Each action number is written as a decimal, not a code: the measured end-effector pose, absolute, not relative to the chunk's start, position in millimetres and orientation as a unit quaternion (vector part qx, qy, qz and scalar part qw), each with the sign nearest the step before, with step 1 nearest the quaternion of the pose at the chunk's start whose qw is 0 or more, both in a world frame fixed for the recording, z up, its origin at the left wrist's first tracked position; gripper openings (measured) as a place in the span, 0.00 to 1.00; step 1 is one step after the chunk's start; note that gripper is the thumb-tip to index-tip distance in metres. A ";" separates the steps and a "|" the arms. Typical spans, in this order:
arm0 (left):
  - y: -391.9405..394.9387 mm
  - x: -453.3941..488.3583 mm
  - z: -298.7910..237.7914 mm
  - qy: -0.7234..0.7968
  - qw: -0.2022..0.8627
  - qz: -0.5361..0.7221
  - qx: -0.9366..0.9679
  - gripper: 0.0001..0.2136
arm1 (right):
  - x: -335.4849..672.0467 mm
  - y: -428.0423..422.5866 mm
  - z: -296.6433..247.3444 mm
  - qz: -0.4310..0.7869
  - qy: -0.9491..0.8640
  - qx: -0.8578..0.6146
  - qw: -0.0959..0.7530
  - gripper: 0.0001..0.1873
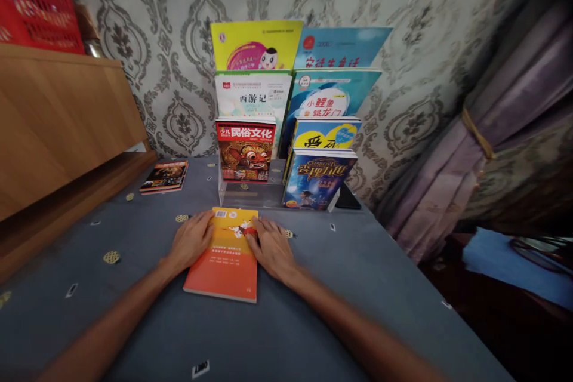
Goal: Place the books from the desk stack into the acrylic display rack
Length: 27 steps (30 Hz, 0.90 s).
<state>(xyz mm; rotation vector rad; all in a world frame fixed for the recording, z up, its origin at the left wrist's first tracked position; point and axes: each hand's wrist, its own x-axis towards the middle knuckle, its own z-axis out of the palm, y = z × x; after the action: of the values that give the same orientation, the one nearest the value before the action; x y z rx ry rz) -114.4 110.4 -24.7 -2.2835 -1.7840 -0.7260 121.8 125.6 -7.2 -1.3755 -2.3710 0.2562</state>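
Note:
A yellow-and-orange book (226,271) lies flat on the grey-blue cloth, its barcode at the far end and its printed text upside down to me. My left hand (192,243) grips its left edge near the far corner. On the opposite side, my right hand (274,249) holds the right edge, its thumb at the cover. Just beyond stands a clear book rack (242,197) with books in two columns. A red-and-black book (246,152) is at the front left, and a blue book (317,182) at the front right.
One or more thin books (165,176) lie at the back left beside a wooden cabinet (58,125). A red basket (38,6) sits on the cabinet. A dark flat object (348,198) lies behind the rack's right side. A tied purple curtain (483,137) hangs at right.

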 end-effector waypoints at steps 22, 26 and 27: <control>107.5 -113.9 -28.8 -0.614 -0.097 -0.350 -0.700 0.18 | 121.0 107.7 -20.4 0.126 -0.834 -0.512 0.163 0.30; 110.2 -114.5 -25.8 -0.594 -0.190 -0.432 -0.651 0.19 | 123.3 109.4 -27.5 0.119 -0.836 -0.498 0.200 0.30; 111.4 -114.7 -25.1 -0.580 -0.228 -0.465 -0.629 0.19 | 123.8 109.7 -29.1 0.118 -0.836 -0.494 0.210 0.29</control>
<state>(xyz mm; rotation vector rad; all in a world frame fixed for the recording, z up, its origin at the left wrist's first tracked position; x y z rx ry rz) -114.7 111.4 -25.1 -2.3268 -2.1451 -1.7205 123.8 109.7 -29.1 -1.3734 -2.3237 0.3280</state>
